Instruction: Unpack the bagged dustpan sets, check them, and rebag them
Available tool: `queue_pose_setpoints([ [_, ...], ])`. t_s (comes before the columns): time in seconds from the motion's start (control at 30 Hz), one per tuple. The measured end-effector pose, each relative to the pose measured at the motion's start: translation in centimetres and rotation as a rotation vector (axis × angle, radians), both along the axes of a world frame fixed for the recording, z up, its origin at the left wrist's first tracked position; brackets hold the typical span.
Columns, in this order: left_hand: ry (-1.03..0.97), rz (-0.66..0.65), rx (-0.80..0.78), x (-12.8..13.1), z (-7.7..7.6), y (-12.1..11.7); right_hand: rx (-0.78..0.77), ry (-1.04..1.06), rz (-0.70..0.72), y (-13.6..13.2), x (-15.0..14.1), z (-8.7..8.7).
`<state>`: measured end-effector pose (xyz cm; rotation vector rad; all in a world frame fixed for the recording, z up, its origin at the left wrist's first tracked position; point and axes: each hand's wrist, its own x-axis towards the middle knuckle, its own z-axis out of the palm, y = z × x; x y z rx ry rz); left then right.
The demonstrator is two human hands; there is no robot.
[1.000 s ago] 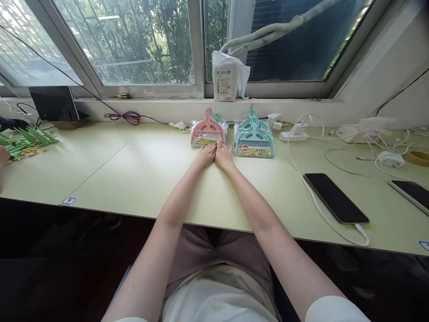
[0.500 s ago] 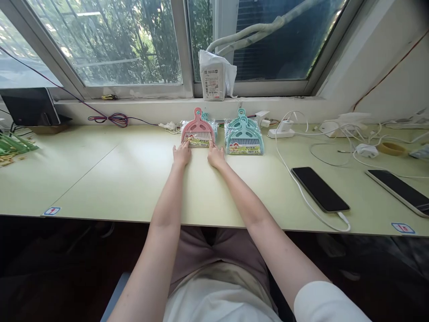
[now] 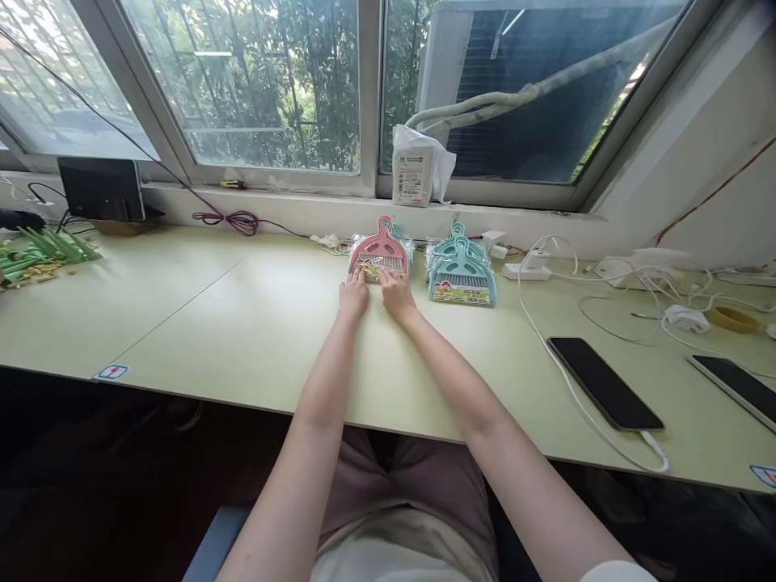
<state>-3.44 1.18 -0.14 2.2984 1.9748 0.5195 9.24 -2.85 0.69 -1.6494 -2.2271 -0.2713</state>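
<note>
Touching near edge of pink dustpan set (image 3: 381, 245) on table (image 3: 272, 323): left hand (image 3: 354, 296), right hand (image 3: 398, 296); fingers slightly spread, cannot tell whether pinching.

PLACE: office-like rm | long desk (image 3: 272, 323) w/ edge stickers (image 3: 113, 372) | pwr strip (image 3: 526, 273), phone (image 3: 606, 384) chgg | windows (image 3: 267, 89) behind

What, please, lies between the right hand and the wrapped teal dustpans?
The head view shows only a narrow strip of bare tabletop between the right hand, at the front of the pink dustpan, and the teal dustpans.
</note>
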Motion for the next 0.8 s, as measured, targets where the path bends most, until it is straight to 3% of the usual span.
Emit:
queue_pose_setpoints([
  [0.1,0.037,-0.02,-0.006,-0.1,-0.2,0.0,-0.097,0.004,0.048,0.8,-2.6,-0.1],
  [0.23,0.033,-0.03,-0.009,-0.3,-0.3,0.1,-0.199,0.118,-0.092,1.5,-4.0,-0.5],
  [0.57,-0.026,-0.033,-0.06,0.0,0.0,0.1,-0.183,0.169,-0.221,0.4,2.1,-0.7],
  [0.8,-0.002,-0.031,-0.064,-0.1,0.2,0.0,-0.202,0.209,-0.213,0.4,3.0,-0.8],
])
